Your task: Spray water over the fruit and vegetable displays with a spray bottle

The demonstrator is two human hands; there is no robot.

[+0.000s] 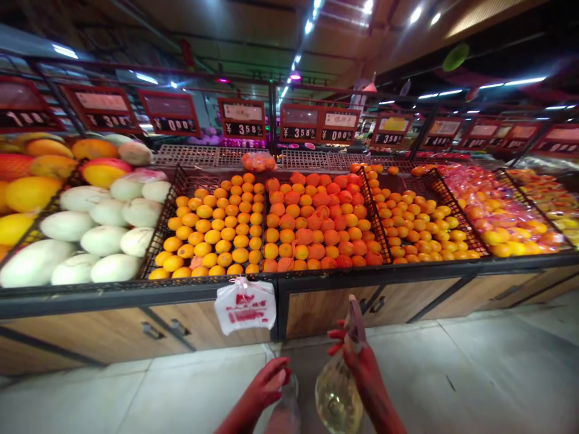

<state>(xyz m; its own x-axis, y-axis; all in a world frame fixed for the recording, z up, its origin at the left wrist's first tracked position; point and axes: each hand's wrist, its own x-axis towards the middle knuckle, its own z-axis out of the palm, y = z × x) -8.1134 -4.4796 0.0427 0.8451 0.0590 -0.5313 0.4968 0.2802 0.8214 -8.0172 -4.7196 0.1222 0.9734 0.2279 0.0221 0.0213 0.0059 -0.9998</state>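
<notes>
My right hand (359, 355) is closed around the neck of a clear plastic bag (338, 395) that hangs below it. Something rounded and pale yellow-green sits inside the bag; I cannot make out its kind. A flat, dull pinkish piece (356, 319) sticks up above the hand, its nature unclear. My left hand (271, 380) hovers to the left of the bag, apart from it. Its fingers are loosely bent with nothing visible between them. In front stand crates of loose oranges (217, 226) and oranges in red foam nets (316, 223).
White printed plastic bags (245, 306) hang from the counter edge (181, 289). Pale melons (104, 238) and mangoes (34, 193) lie at left. More oranges (420, 226) and wrapped fruit (493, 211) fill crates at right. Price signs (243, 119) line the back. Cabinet doors (325, 310) stand below.
</notes>
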